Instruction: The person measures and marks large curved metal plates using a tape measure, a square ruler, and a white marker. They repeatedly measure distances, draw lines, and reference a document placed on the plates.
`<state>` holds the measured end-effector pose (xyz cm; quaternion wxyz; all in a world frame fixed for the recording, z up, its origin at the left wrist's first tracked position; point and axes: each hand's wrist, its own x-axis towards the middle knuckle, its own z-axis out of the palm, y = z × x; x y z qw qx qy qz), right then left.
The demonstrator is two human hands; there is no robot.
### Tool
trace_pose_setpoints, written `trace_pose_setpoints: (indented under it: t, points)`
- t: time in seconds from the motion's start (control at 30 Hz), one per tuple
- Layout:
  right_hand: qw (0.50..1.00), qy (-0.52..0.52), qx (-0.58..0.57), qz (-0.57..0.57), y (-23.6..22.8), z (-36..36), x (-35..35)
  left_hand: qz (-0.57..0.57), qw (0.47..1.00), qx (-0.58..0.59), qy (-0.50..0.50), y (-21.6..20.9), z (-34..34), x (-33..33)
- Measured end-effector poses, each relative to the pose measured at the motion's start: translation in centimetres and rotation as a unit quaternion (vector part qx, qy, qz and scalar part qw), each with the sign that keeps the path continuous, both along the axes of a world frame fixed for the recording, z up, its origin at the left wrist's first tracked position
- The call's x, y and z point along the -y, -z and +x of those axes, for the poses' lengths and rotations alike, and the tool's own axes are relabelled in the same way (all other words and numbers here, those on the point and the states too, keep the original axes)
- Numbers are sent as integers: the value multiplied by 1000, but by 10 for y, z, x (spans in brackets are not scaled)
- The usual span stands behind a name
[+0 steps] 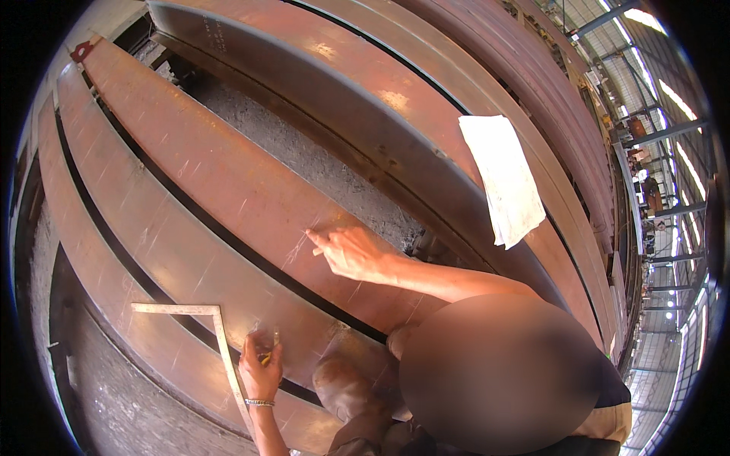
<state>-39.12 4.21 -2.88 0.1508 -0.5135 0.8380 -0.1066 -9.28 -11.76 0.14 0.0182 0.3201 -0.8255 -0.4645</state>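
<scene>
My left hand (pixel 261 370), a bracelet at its wrist, is closed round a small yellow-and-black object (pixel 265 358) mostly hidden by the fingers. It is over the near steel beams, just right of an L-shaped steel square (pixel 179 309). My right hand (pixel 351 253) reaches in from the right, its index finger stretched toward pale scratch-like marks on a reddish steel beam (pixel 228 178). A short pale stick, like a piece of chalk (pixel 318 251), shows between its thumb and fingers. The square lies across the two nearer beams and the dark gap between them.
Folded white papers (pixel 502 178) rest on another beam (pixel 395 102) at the right. Dark gaps run between the long beams, and grey ground (pixel 304 148) shows in a wider one. Brown rounded shapes (pixel 342 384) and a large blurred patch (pixel 498 372) fill the lower middle and right.
</scene>
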Motion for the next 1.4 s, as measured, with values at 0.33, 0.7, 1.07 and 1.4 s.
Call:
trace_pose_setpoints:
  t: [0.33, 0.7, 1.07, 1.4]
  points:
    - [998, 61, -6, 30, -12, -6, 1, -1, 1000, 17, -6, 3, 0, 0]
    - [999, 31, 37, -16, 8, 30, 10, 1, 1000, 27, -13, 2, -2, 0]
    - [998, 41, 39, -27, 8, 28, 15, -2, 1000, 19, -9, 2, -3, 1]
    - [998, 43, 39, -8, -2, 28, 13, 1, 1000, 28, -12, 1, -2, -1]
